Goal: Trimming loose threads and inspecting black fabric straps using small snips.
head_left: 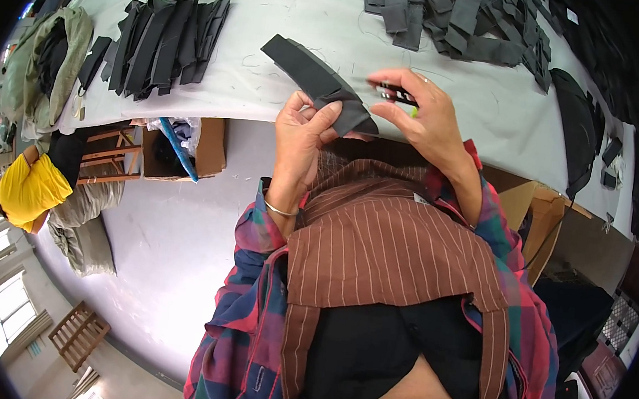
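Between the thumb and fingers of my left hand (306, 127) is a dark grey strip of fabric (311, 71), slightly curved, with a folded, wider end near my fingers. Its far end points up and left over the white table. My right hand (425, 118) is just right of the strip, apart from it. The fingers curl around a small black tool (397, 94), which looks like thread snips, with a yellow-green bit by the palm. Motion blurs the fingertips and the tool's tip.
Stacked dark strips (163, 45) lie at left on the white-covered table (274, 8); a looser heap (461, 23) lies at the far right. Loose threads dot the cloth. Below are a cardboard box (211, 150) and a wooden stool (113, 157). A person in yellow (31, 188) is at left.
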### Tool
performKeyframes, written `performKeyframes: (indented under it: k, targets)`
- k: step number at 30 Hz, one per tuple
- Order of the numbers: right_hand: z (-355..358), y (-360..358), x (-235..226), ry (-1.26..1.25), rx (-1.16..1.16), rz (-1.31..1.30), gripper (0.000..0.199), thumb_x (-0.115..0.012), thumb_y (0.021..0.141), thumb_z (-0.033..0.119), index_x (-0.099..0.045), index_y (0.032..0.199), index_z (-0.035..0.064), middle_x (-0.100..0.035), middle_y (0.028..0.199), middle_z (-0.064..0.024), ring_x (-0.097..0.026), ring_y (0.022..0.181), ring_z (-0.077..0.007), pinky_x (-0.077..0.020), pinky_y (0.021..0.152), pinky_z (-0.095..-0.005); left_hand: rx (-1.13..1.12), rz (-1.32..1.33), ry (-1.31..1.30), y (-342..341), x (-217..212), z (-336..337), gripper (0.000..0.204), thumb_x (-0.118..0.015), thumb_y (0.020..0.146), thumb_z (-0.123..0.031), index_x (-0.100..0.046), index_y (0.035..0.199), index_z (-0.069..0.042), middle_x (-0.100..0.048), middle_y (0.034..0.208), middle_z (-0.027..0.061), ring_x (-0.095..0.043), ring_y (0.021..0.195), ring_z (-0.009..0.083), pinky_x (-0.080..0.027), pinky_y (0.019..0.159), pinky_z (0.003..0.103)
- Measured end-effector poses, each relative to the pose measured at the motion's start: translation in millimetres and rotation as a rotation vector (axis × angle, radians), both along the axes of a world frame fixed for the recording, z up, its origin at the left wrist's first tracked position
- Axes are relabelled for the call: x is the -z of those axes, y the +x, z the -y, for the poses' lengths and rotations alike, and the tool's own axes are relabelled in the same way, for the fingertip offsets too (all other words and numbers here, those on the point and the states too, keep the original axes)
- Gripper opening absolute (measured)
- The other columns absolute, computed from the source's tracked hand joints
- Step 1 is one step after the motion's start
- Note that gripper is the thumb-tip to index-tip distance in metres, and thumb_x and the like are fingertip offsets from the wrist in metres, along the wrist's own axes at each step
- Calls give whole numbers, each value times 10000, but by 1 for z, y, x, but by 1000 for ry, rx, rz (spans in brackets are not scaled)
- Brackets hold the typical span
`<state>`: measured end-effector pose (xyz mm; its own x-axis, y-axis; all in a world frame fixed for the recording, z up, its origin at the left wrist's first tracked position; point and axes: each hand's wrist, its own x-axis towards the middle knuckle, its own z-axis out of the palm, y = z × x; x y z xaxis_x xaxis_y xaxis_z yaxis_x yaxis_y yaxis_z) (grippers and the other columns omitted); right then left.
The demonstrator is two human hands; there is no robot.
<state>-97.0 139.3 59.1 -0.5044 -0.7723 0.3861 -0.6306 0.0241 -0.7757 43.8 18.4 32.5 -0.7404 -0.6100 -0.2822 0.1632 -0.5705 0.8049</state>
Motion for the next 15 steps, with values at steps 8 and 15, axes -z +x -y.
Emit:
performKeyframes:
  k: [8,15]
  targets:
    - [-8,6,-4,100,-176,-245,151,-732,727,162,-678,860,112,-622,719,-4,-524,622,-179,-355,637,-302,42,-6,23,0,8,5,156,-618,863,-2,-489,938,-46,-662,887,133,-669,736,178,-571,608,272]
    - [-10,0,-9,108,-118,-206,138,-719,748,222,-653,829,131,-628,720,28,-543,657,-179,-367,638,-314,77,-21,6,2,0,7,164,-600,869,-1,-496,989,-42,-669,897,141,-678,749,192,-581,614,282]
